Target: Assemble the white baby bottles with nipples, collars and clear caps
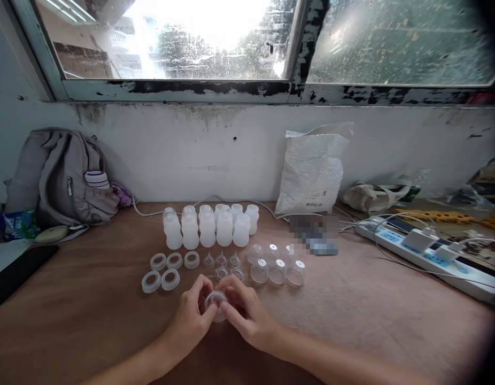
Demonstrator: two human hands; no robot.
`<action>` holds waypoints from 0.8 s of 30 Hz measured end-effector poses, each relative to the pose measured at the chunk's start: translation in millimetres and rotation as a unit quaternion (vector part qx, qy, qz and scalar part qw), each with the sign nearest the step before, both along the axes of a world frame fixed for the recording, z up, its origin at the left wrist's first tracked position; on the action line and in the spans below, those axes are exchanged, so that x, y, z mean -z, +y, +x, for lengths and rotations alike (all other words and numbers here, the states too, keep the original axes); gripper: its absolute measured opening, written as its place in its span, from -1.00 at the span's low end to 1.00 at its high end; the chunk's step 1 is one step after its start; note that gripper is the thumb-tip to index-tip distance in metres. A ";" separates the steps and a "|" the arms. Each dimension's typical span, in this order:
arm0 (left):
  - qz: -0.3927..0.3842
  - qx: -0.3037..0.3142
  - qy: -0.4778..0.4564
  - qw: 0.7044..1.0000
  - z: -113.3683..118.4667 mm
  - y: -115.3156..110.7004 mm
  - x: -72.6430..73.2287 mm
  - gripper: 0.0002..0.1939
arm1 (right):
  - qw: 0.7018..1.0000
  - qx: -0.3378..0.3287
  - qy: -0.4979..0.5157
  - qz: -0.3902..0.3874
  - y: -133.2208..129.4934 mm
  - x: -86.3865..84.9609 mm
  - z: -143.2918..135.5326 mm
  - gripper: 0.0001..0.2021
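Between my left hand (196, 307) and my right hand (246, 311) is a translucent bottle collar ring (216, 316), gripped from both sides just above the table. Both thumbs press at its middle; whether a nipple sits inside cannot be made out. Beyond the hands stand loose clear bottle nipples (221, 260), tips up. Several more collar rings (170, 279) lie flat to the left of these. On the right are several clear dome caps (277, 274). Behind them, white baby bottles (182, 235) stand upright in rows, some with clear caps on top.
Near the wall stands a white plastic bag (311, 174), with a blurred dark item (315, 235) before it. A power strip (427, 256) with chargers and cables runs along the right. A grey backpack (63, 176) and a black flat object (21, 275) are at the left.
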State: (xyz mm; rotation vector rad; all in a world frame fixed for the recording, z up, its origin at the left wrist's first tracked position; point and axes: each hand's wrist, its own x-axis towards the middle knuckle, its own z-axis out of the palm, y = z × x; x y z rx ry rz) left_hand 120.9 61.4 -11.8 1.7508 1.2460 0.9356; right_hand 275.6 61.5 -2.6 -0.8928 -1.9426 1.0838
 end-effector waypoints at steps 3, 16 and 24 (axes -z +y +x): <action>0.000 -0.001 -0.001 1.000 -0.9 1.1 0.3 -0.92 | 0.998 -0.034 -0.025 0.037 -2.5 -3.8 1.4 -0.82; -0.086 0.035 -0.137 0.986 -1.6 4.7 10.4 -0.74 | 0.968 0.095 -0.102 0.211 26.3 -23.3 14.2 -0.77; -0.107 0.039 -0.190 0.975 -3.4 8.1 12.8 -0.65 | 0.872 0.300 -0.330 0.199 113.9 -53.7 46.0 -0.74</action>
